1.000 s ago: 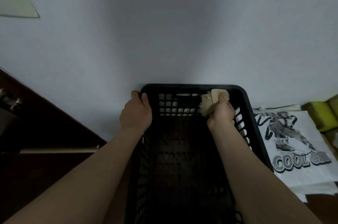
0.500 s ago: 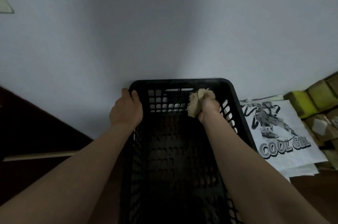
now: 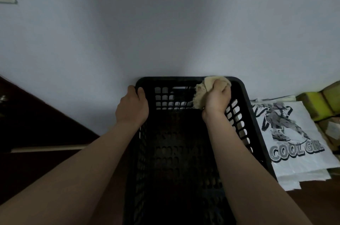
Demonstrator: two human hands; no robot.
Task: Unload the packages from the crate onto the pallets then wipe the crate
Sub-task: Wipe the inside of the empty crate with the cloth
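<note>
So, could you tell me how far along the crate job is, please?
Unloading looks done: the crate shows no packages, though its floor is dark, and a bag lies to its right. Wiping is in hand: the right hand holds a cloth against the far wall while the left hand grips the rim. The other walls and floor presumably remain.

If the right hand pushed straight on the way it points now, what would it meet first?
The right hand, gripping the cloth, would likely meet the far end wall of the crate first; depth is unclear.
</note>
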